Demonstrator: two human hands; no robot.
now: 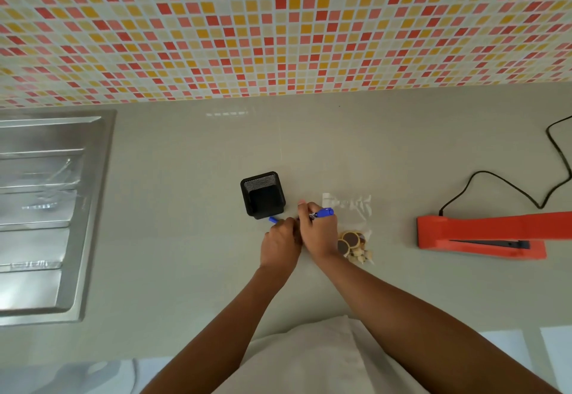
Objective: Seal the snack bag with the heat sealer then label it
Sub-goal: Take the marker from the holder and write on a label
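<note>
right hand (318, 232) fingers closed on blue marker (322, 213); left hand (280, 240) gripping cap (273, 219); snack bag (353, 226) just right.

a steel sink (93, 208) sits left of a black mesh holder (263, 194) below mosaic tiles (278, 22).

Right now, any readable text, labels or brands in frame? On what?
None readable.
Marker in the right hand: dark print band on the barrel, too blurred to read.
Snack bag: clear, no label visible.
Heat sealer: no visible text.
Black holder: no markings.
</note>
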